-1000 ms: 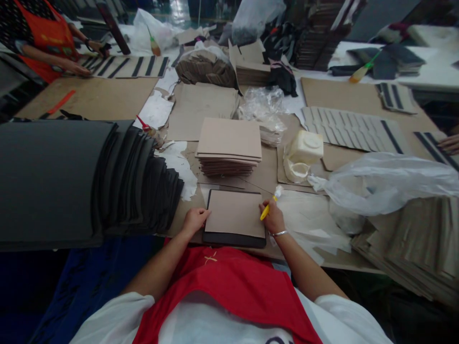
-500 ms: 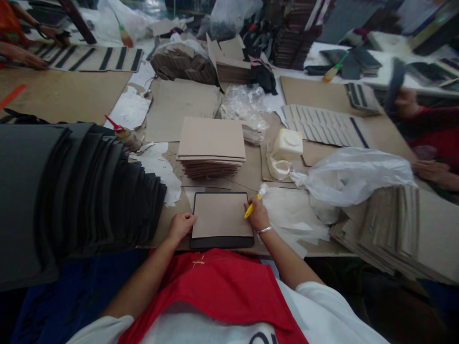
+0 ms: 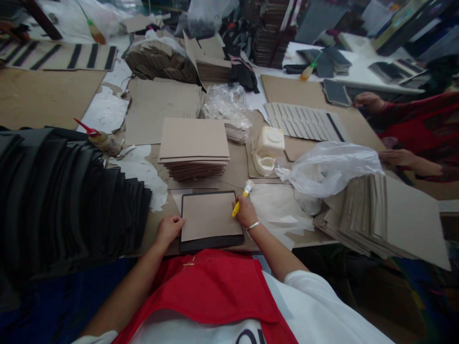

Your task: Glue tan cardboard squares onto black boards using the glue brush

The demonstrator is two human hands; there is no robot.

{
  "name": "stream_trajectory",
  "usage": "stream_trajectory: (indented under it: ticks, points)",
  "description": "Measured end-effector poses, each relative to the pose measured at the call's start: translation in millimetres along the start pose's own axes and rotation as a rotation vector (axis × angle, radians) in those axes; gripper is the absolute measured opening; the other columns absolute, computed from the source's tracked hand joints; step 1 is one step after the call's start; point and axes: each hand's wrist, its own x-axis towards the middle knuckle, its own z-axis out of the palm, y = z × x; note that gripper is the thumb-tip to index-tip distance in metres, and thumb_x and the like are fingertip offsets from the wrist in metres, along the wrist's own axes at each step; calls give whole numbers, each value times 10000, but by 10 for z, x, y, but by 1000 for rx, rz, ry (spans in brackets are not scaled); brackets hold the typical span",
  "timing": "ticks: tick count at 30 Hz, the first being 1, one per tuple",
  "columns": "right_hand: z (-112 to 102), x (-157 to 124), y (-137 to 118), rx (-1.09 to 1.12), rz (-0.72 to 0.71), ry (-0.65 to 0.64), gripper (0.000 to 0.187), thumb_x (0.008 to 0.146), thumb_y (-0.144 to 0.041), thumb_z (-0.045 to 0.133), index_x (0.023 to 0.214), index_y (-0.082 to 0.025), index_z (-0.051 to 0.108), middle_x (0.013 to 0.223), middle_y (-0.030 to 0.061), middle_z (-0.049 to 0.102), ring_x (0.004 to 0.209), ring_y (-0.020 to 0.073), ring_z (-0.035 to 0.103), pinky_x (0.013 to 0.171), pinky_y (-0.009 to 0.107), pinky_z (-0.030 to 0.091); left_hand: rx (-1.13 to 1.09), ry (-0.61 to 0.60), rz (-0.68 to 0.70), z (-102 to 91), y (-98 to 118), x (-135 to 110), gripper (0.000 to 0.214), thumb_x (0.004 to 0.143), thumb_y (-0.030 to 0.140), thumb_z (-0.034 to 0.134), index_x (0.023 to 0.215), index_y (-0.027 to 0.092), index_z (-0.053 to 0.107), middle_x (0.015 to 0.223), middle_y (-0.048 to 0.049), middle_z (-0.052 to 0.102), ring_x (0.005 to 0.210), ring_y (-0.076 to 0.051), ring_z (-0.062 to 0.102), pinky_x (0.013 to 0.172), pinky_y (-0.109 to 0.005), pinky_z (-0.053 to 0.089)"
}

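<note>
A brown card board lies on a black sheet at the table's near edge, with the black showing as a border around it. My left hand rests curled against the left edge of this board. My right hand presses on the right edge and grips a yellow-handled brush, bristles pointing up and away. A stack of brown boards stands just behind.
A tall fanned pile of black sheets fills the left. A white glue tub, a plastic bag and a stack of grey boards lie to the right. A glue bottle lies at left. Another person's hands work at far right.
The view has swung to the right, bringing another person's hands in at the right edge. Both my hands stay on the board's edges, brush still held.
</note>
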Motion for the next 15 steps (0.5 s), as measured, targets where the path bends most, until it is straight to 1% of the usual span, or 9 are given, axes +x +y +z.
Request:
stream_trajectory:
  ticks: [6, 10, 13, 15]
  points:
    - [-4, 14, -32, -43, 6, -20, 159, 840, -268, 467, 952, -168, 520, 831, 97, 630, 722, 203, 584, 623, 285, 383, 190, 30, 106, -20, 4, 30, 331, 744, 435, 468, 566, 175, 572, 501, 6, 561, 482, -130, 541, 458, -207, 379]
    - [2, 50, -57, -98, -3, -43, 161, 855, -257, 462, 971, -159, 516, 825, 107, 632, 697, 205, 585, 595, 286, 353, 280, 37, 111, -87, 63, 68, 283, 726, 374, 525, 524, 182, 572, 471, 1, 539, 531, -138, 546, 503, -210, 376]
    - [-37, 52, -85, -157, -22, -67, 168, 865, -271, 454, 981, -164, 513, 815, 102, 631, 676, 195, 580, 579, 282, 335, 356, 20, 112, -174, 138, 84, 239, 711, 339, 566, 531, 183, 586, 504, -19, 562, 615, -167, 576, 578, -231, 411]
    - [-85, 39, -94, -211, -9, -77, 204, 863, -317, 470, 998, -169, 508, 809, 96, 626, 658, 188, 573, 567, 280, 326, 403, 6, 108, -229, 198, 74, 185, 699, 329, 601, 599, 175, 617, 597, -45, 613, 708, -193, 598, 663, -256, 436]
